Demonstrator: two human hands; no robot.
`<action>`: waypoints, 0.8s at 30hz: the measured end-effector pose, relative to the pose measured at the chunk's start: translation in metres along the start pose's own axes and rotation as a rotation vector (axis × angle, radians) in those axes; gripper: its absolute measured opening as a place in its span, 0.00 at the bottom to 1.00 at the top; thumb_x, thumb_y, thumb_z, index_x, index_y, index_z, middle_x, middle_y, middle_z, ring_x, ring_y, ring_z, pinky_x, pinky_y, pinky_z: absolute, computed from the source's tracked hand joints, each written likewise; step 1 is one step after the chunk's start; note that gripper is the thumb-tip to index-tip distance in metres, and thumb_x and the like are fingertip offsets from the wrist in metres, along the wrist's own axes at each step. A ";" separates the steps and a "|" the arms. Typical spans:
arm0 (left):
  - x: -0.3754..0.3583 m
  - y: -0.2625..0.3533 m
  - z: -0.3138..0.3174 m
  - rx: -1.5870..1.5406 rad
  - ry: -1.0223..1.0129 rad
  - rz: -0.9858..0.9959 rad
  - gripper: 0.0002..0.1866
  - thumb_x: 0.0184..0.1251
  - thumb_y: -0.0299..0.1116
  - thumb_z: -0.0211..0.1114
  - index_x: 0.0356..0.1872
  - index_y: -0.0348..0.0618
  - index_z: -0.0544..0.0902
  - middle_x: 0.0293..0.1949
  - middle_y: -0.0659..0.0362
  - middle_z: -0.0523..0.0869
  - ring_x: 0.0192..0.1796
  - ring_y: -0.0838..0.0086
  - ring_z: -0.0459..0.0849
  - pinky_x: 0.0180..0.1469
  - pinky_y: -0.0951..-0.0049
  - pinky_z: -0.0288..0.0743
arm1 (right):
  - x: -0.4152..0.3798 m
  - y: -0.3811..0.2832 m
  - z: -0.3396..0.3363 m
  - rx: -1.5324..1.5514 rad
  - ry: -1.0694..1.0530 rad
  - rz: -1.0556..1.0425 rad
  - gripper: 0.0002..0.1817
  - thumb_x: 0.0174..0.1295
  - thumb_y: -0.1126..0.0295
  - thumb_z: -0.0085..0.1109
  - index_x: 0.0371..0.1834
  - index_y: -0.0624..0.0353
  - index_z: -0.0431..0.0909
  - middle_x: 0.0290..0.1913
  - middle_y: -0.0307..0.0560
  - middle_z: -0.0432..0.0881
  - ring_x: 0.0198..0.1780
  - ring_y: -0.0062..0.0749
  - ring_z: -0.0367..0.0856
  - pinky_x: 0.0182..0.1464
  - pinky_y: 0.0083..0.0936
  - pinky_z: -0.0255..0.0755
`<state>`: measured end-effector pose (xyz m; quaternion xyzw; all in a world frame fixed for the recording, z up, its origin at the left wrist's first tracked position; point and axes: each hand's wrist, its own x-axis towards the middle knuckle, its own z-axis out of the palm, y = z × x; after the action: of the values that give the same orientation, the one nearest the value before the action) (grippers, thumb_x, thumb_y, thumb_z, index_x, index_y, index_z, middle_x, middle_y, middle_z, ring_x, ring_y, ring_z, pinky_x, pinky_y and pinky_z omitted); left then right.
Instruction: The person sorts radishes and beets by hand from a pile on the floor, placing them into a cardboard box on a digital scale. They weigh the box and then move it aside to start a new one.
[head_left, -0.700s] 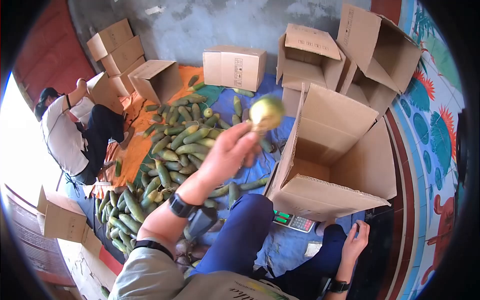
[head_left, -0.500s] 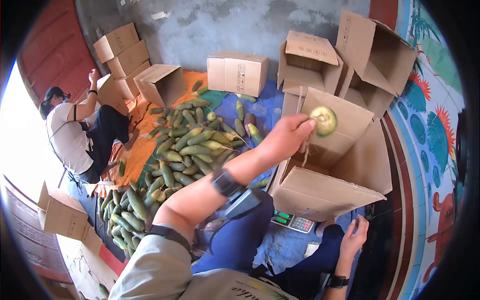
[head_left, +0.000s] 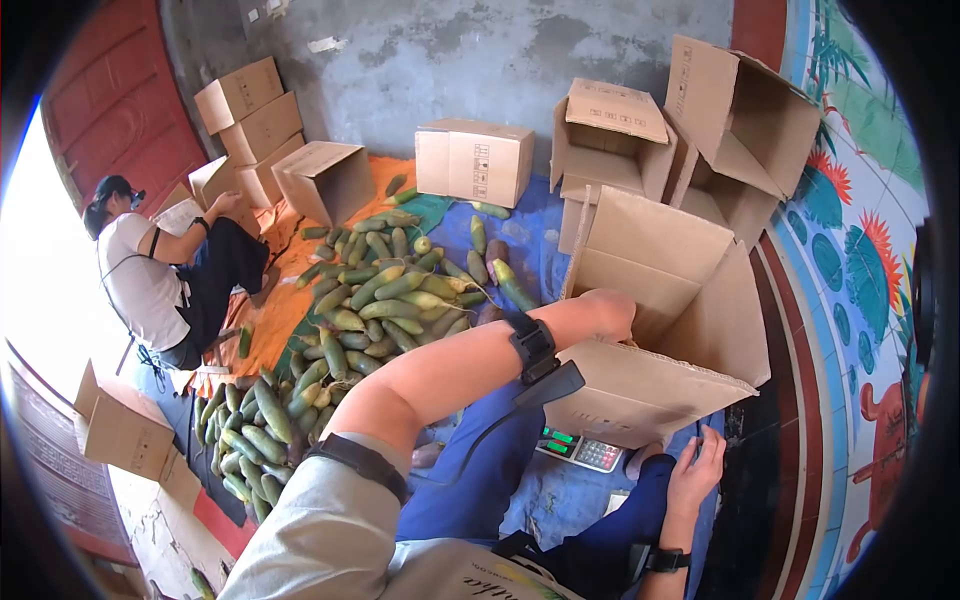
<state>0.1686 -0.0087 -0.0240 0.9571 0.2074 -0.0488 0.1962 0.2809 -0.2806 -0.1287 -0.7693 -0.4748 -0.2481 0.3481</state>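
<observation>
My left hand (head_left: 612,316) reaches over the near left edge of an open cardboard box (head_left: 655,385); its fingers are hidden by the box, and whatever they hold cannot be seen. A digital scale (head_left: 582,448) with green lit displays shows below the box's front wall. Near the box's lower right corner is my right hand (head_left: 697,468), its fingers apart and nothing in them. To the left of the box lies a big pile of green radishes (head_left: 400,285) on blue, green and orange sheets.
Another person (head_left: 150,270) crouches at the left, hands at a small box. Stacked cartons (head_left: 255,120) stand behind them. A closed carton (head_left: 475,165) sits by the wall, with open empty boxes (head_left: 740,120) at the back right. One more open box (head_left: 130,430) is at the lower left.
My left hand has gone down into the box; the radish it held up by the root is out of sight. The other person's raised hand has come down. My right hand stays nearly still.
</observation>
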 end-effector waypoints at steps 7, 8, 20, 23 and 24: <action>0.009 -0.008 0.011 0.160 -0.113 -0.036 0.11 0.50 0.28 0.59 0.34 0.39 0.84 0.38 0.51 0.83 0.42 0.58 0.82 0.42 0.61 0.75 | 0.002 -0.005 0.005 0.022 -0.014 0.015 0.14 0.53 0.81 0.53 0.44 0.66 0.71 0.40 0.57 0.74 0.41 0.52 0.75 0.42 0.38 0.70; 0.012 -0.011 0.013 0.158 -0.113 -0.035 0.11 0.50 0.28 0.59 0.34 0.39 0.84 0.38 0.51 0.83 0.42 0.58 0.82 0.42 0.61 0.75 | 0.003 -0.005 0.006 0.023 -0.015 0.006 0.13 0.53 0.81 0.53 0.44 0.66 0.71 0.40 0.57 0.74 0.41 0.52 0.75 0.42 0.38 0.70; -0.065 -0.008 -0.034 -0.648 0.689 0.293 0.07 0.61 0.29 0.57 0.35 0.37 0.79 0.22 0.58 0.81 0.24 0.77 0.80 0.27 0.75 0.73 | 0.005 -0.010 0.007 0.037 -0.033 0.016 0.13 0.55 0.80 0.52 0.44 0.65 0.70 0.40 0.56 0.73 0.38 0.49 0.76 0.40 0.36 0.70; -0.107 -0.032 -0.034 -0.754 0.809 0.226 0.07 0.64 0.28 0.55 0.37 0.35 0.78 0.23 0.61 0.80 0.25 0.83 0.77 0.28 0.80 0.72 | 0.004 -0.007 0.006 0.032 -0.039 0.033 0.13 0.55 0.80 0.52 0.44 0.65 0.71 0.40 0.55 0.73 0.37 0.48 0.76 0.39 0.35 0.70; -0.122 -0.042 -0.033 -0.780 0.820 0.132 0.07 0.64 0.27 0.54 0.37 0.35 0.78 0.24 0.61 0.80 0.25 0.83 0.77 0.28 0.81 0.72 | 0.004 -0.008 0.005 0.029 -0.056 0.031 0.13 0.55 0.80 0.52 0.44 0.65 0.71 0.40 0.55 0.73 0.37 0.48 0.76 0.39 0.35 0.70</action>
<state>0.0404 -0.0070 0.0133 0.7653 0.2092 0.4194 0.4412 0.2760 -0.2720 -0.1267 -0.7782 -0.4757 -0.2141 0.3496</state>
